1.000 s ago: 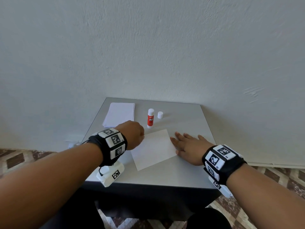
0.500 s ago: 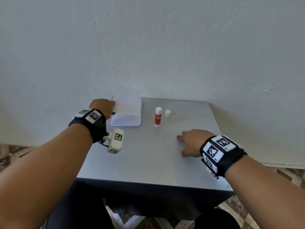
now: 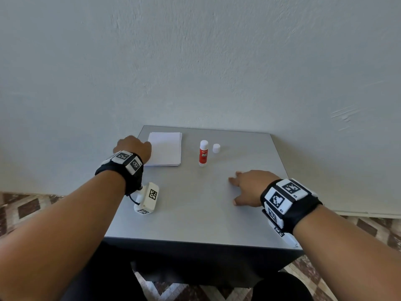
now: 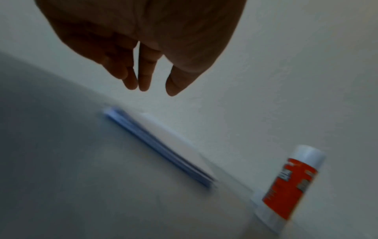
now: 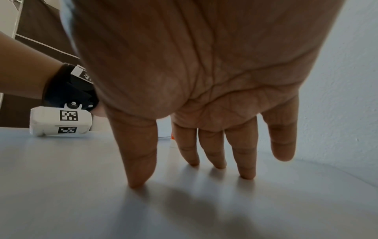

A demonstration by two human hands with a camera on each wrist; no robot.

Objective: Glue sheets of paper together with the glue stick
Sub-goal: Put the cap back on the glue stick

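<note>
A stack of white paper sheets [image 3: 165, 151] lies at the table's back left. An uncapped red-and-white glue stick [image 3: 203, 153] stands upright right of it, with its white cap [image 3: 216, 148] beside it. My left hand [image 3: 132, 146] hovers at the stack's left edge. In the left wrist view this left hand [image 4: 151, 90] hangs with relaxed fingers, holding nothing, above the stack [image 4: 169, 145] and left of the glue stick [image 4: 290, 186]. My right hand [image 3: 246, 187] rests on the bare grey table [image 3: 195, 216]. Its fingertips [image 5: 247, 176] touch the surface and the hand [image 5: 165, 173] is empty.
The small table stands against a white wall [image 3: 195, 61]. Its front edge [image 3: 195, 242] drops to a patterned floor [image 3: 26, 207]. The left wrist camera [image 5: 61, 122] hangs just above the table's left part.
A sheet that lay between my hands a second ago was carried back by my left hand onto the stack and released. My right hand's fingers have drawn in slightly.
</note>
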